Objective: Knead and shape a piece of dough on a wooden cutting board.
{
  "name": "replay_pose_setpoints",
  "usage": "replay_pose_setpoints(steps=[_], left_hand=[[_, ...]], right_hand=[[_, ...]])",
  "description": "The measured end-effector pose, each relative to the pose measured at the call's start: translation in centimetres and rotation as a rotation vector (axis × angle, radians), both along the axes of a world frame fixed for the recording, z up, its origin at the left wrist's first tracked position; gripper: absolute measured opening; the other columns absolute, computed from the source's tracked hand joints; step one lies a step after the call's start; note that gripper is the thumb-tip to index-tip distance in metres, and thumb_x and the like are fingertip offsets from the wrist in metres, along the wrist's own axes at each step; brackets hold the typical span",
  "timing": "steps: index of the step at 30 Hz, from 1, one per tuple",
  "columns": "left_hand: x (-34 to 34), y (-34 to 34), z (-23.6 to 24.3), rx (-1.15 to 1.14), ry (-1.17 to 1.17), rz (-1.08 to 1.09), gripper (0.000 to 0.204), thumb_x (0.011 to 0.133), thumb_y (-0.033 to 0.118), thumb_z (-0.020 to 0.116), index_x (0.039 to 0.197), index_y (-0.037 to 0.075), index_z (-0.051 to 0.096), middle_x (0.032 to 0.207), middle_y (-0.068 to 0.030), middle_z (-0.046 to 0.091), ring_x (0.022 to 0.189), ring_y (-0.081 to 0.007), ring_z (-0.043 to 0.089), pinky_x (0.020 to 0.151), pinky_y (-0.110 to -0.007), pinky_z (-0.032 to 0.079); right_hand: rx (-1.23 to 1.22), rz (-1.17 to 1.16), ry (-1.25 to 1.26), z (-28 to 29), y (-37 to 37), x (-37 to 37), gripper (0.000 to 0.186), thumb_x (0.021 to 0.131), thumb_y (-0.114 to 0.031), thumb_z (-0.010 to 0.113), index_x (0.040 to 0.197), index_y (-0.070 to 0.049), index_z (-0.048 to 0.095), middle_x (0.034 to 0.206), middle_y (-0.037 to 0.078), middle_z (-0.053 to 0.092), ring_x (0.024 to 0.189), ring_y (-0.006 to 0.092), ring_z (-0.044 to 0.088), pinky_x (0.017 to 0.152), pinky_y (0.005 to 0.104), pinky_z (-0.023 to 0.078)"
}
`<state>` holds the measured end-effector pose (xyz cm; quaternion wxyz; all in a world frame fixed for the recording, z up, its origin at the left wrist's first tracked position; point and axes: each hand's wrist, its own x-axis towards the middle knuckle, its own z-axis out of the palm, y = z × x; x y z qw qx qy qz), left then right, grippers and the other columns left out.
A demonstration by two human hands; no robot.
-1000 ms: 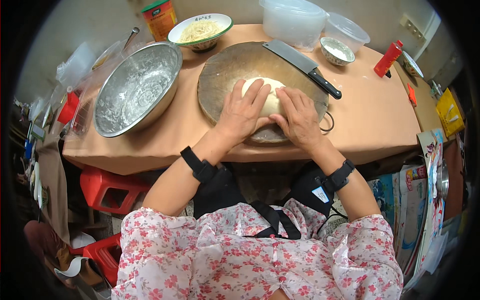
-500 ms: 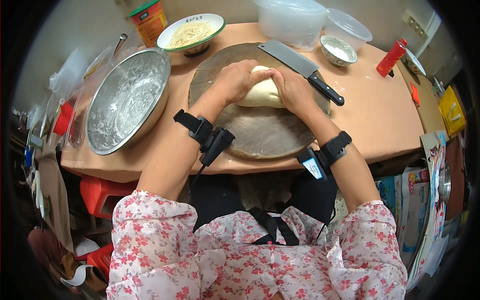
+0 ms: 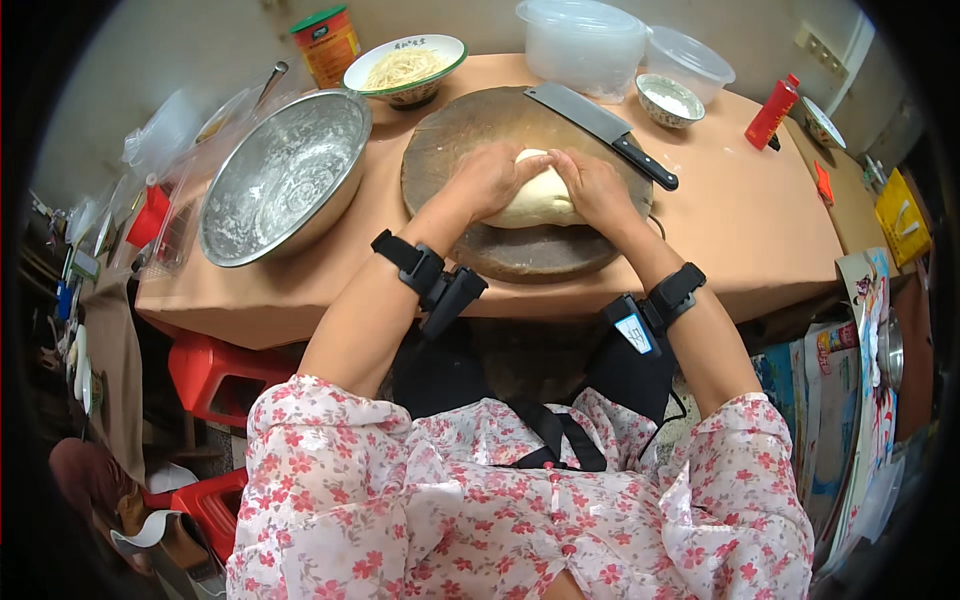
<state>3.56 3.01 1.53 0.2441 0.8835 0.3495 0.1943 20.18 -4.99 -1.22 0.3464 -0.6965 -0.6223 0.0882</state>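
A pale dough mass (image 3: 535, 205) rests on a round wooden board (image 3: 450, 135). My left hand (image 3: 490, 178) is wrapped round the dough's left side, and my right hand (image 3: 590, 182) grips its right side. Both thumbs point inward and nearly meet on top; some fingertips are hidden. Behind them on the board lies a cleaver (image 3: 590, 120) with a black handle, pointing to the back left. To the left stands a large flour-dusted steel bowl (image 3: 280, 185).
Along the table's (image 3: 760, 220) back are an orange canister (image 3: 330, 55), noodles (image 3: 400, 70) in a bowl, plastic tubs (image 3: 575, 50), a powder bowl (image 3: 670, 100) and a red bottle (image 3: 770, 110). Red stools (image 3: 200, 375) stand below. Someone's leg (image 3: 80, 480) shows lower left.
My fingers, spread over the dough's top a second ago, have closed round its sides. The dough's exposed front now looks wider and more elongated sideways. The view has shifted slightly.
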Motion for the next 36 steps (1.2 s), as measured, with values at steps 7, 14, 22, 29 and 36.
replay_pose_setpoints(steps=[7,14,22,29,36], left_hand=[[-1.9,-4.7,-3.3,0.538,-0.212,0.065,0.045,0.093,0.03,0.058,0.133,0.012,0.05,0.125,-0.0163,0.053,0.12,-0.0358,0.047,0.096,-0.045,0.04],[-2.9,-4.8,-4.5,0.612,-0.151,0.028,0.047,0.094,0.029,0.054,0.138,0.016,0.045,0.137,-0.012,0.045,0.126,-0.0342,0.042,0.101,-0.046,0.037],[-0.7,1.9,-3.7,0.314,-0.24,-0.047,0.041,0.098,0.038,0.042,0.123,0.011,0.058,0.118,-0.0189,0.059,0.108,-0.0393,0.053,0.096,-0.048,0.041],[1.4,6.1,-1.9,0.03,-0.079,-0.103,0.047,0.1,0.04,0.034,0.104,0.005,0.065,0.102,-0.0245,0.065,0.099,-0.0456,0.057,0.087,-0.05,0.045],[0.8,4.1,-2.4,0.105,-0.167,-0.08,0.046,0.101,0.039,0.037,0.119,0.002,0.06,0.116,-0.0238,0.06,0.113,-0.039,0.053,0.096,-0.043,0.041]], right_hand=[[0.296,0.039,-0.27,-0.6,-3.5,-2.9,0.036,0.096,-0.032,0.049,0.129,-0.017,0.054,0.125,0.009,0.057,0.117,0.0298,0.052,0.091,0.0471,0.042],[0.446,-0.06,-0.377,-2.2,-2.7,-3.7,0.04,0.095,-0.033,0.05,0.13,-0.014,0.052,0.125,0.007,0.057,0.117,0.0258,0.052,0.092,0.0465,0.039],[0.204,-0.058,-0.179,0.1,2.5,-2.0,0.039,0.096,-0.039,0.043,0.112,-0.012,0.066,0.105,0.013,0.067,0.1,0.034,0.062,0.084,0.0479,0.046],[-0.13,-0.069,-0.075,1.9,6.1,0.1,0.06,0.095,-0.05,0.032,0.094,-0.007,0.073,0.098,0.023,0.068,0.099,0.0419,0.062,0.088,0.0485,0.047],[0.042,-0.108,-0.121,-0.1,4.5,-0.4,0.051,0.096,-0.047,0.035,0.105,-0.011,0.07,0.106,0.016,0.067,0.103,0.0389,0.06,0.089,0.0515,0.044]])
